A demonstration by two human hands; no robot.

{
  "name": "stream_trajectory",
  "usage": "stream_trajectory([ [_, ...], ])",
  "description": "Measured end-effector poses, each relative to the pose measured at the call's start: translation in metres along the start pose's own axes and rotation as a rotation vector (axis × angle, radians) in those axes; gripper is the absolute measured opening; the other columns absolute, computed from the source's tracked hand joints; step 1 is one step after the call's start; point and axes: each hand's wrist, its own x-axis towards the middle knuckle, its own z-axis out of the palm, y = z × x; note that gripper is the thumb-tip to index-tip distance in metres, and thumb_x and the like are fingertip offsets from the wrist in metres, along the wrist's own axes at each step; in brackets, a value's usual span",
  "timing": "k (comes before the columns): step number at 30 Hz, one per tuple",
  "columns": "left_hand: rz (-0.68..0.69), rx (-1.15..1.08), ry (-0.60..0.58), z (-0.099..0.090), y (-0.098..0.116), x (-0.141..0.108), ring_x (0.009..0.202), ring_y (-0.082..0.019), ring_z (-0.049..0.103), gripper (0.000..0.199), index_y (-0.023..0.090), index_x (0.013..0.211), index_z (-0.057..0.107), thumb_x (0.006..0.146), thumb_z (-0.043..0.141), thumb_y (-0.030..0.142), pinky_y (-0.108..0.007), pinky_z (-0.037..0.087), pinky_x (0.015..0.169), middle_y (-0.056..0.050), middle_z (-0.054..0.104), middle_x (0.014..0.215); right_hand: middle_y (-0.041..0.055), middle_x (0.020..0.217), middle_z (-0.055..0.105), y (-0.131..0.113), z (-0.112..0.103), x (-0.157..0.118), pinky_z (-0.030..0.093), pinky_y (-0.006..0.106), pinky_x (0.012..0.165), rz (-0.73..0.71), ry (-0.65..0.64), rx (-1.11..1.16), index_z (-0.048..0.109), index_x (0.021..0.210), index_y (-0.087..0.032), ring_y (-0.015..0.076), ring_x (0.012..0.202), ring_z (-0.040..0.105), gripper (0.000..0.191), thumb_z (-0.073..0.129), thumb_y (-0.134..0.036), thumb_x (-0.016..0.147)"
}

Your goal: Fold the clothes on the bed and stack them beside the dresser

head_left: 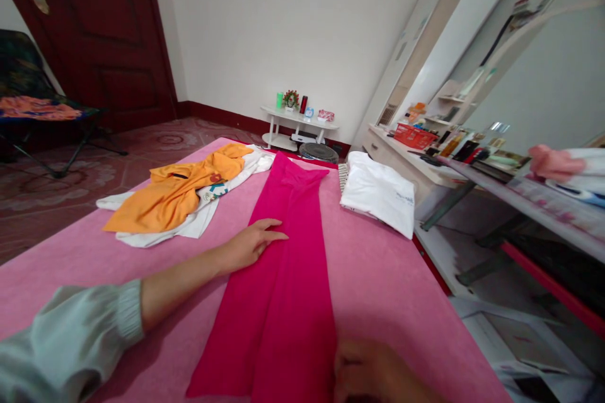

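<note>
An orange shirt (170, 198) is lying left. My left hand (253, 244) is resting, fingers apart, on the central magenta garment (295, 283); my right hand (366, 365) is sitting at its near right edge, whether clamped I cannot tell.

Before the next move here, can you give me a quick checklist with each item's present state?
1. Left hand touching the pink garment: ok, fingers spread on it.
2. Right hand gripping the garment's near right edge: cannot tell, blurred.
3. Garment free of creases: not ok, wrinkles show toward its far end.
4. Garment's near end fully in view: not ok, the frame cuts it off.
5. White folded clothes apart from it: ok, to its right.
</note>
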Motion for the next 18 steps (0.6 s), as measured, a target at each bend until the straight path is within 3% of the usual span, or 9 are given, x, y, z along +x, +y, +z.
stream_trajectory([
  [2,0.013,-0.039,-0.057,-0.014,-0.001,-0.022,0.128,-0.019,0.044,0.059,0.03,0.12,0.064,0.074,0.044,-0.001,-0.035,0.033,0.108,-0.003,0.049,0.139,-0.0016,0.08,0.065,0.004,0.002,-0.002,0.05,0.021,0.061,-0.042,0.001,0.005,0.068,0.084,-0.027,0.0129,0.072,0.063,0.014,0.055,-0.024,0.086],
  [5,-0.002,-0.059,-0.115,-0.038,-0.006,-0.053,0.127,-0.02,0.046,0.052,0.032,0.119,0.064,0.078,0.047,0.005,-0.035,0.034,0.107,-0.003,0.05,0.138,0.0034,0.104,0.066,0.017,-0.004,0.002,0.052,0.03,0.08,-0.047,0.101,-0.073,0.067,0.104,-0.031,0.018,0.097,0.063,0.023,0.051,-0.023,0.089],
  [9,-0.009,-0.071,-0.159,-0.058,0.0,-0.082,0.129,-0.023,0.044,0.038,0.036,0.12,0.063,0.085,0.053,0.021,-0.038,0.035,0.107,-0.003,0.048,0.141,0.007,0.139,0.048,0.039,-0.013,0.018,0.039,0.044,0.104,-0.163,0.14,-0.274,0.055,0.126,-0.031,0.0215,0.13,0.041,0.04,0.05,-0.018,0.088],
  [11,0.019,-0.054,-0.191,-0.06,0.013,-0.088,0.134,-0.026,0.036,0.037,0.037,0.117,0.064,0.081,0.064,0.031,-0.043,0.03,0.11,-0.003,0.046,0.143,0.0063,0.141,0.046,0.045,-0.01,0.029,0.034,0.045,0.107,-0.194,0.089,-0.316,0.055,0.125,-0.031,0.02,0.135,0.035,0.039,0.048,-0.019,0.09],
  [14,0.087,-0.027,-0.241,-0.055,0.037,-0.089,0.138,-0.027,0.029,0.036,0.039,0.117,0.064,0.081,0.064,0.033,-0.047,0.02,0.114,-0.001,0.047,0.142,0.0067,0.131,0.057,0.046,-0.003,0.047,0.032,0.045,0.108,-0.208,0.067,-0.3,0.06,0.117,-0.029,0.0173,0.129,0.044,0.03,0.045,-0.022,0.092],
  [18,0.139,-0.091,-0.259,-0.053,0.062,-0.088,0.124,-0.02,0.05,0.031,0.037,0.113,0.066,0.092,0.045,0.028,-0.04,0.026,0.113,-0.002,0.064,0.122,0.006,0.114,0.068,0.034,0.001,0.054,0.036,0.044,0.106,-0.225,0.171,-0.19,0.061,0.11,-0.025,0.0152,0.113,0.059,0.027,0.04,-0.02,0.094],
])
